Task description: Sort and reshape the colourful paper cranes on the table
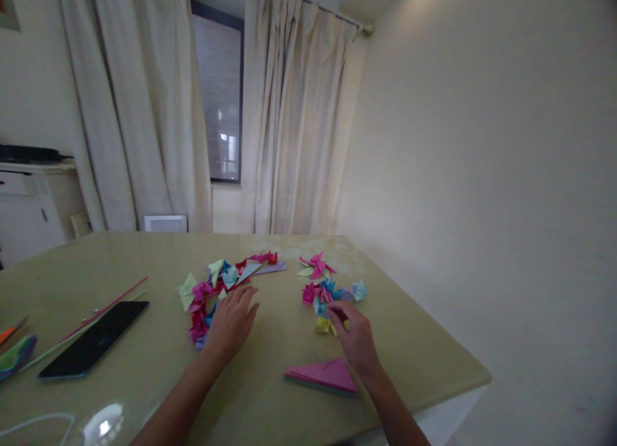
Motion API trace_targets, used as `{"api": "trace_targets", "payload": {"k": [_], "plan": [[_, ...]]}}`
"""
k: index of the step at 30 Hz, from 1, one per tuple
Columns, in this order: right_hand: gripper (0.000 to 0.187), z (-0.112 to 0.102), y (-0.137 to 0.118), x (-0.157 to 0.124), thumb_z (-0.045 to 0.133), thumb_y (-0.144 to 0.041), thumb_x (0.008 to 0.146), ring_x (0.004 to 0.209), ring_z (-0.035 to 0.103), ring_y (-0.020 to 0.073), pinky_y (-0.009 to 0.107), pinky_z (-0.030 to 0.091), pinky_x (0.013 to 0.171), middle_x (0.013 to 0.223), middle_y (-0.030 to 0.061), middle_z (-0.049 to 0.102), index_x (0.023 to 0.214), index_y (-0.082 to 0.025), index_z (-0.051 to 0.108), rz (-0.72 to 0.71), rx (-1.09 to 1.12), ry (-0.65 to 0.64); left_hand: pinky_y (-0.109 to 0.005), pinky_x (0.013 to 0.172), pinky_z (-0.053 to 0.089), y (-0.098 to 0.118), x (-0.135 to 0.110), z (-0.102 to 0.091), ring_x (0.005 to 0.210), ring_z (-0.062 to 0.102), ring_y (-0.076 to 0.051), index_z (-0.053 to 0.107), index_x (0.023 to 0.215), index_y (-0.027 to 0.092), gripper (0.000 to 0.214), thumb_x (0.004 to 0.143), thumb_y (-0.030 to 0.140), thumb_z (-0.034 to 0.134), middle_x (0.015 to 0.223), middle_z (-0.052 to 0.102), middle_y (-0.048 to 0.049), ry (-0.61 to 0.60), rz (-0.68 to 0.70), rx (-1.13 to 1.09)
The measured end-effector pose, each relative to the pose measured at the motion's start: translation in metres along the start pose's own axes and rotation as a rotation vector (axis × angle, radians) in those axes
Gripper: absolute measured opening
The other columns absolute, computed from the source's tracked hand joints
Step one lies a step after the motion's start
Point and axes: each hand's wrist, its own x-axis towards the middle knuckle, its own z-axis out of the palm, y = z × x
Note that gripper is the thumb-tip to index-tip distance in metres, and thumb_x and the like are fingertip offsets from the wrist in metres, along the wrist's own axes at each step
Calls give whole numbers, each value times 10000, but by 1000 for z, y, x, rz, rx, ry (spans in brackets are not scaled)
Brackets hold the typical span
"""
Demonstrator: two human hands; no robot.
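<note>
My left hand lies flat on the table with its fingers stretched out, touching the right edge of a pile of folded coloured paper pieces. My right hand has its fingers pinched together at a second cluster of folded pieces, right beside a small yellow piece. What the fingers hold is too small to make out. A stack of pink triangular folded sheets rests just left of my right wrist.
A black phone lies at the left, with thin pink and green sticks beside it. Coloured objects sit at the far left edge. The glossy table's right edge and corner are close to my right arm. Curtains and a window are behind.
</note>
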Motion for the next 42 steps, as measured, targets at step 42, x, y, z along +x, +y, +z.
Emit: {"api": "trace_targets", "payload": {"k": [42], "plan": [[393,-57,72,-44,541,-551,952,749,673,234,383,574,726,1017,114,713,1001,-216,742,182,-298,141,-610,1075,478,-48,14,1,1357,573,-401,703,1350,180,448,1002,144,424,1549,560,-183,-227,-146,362]]}}
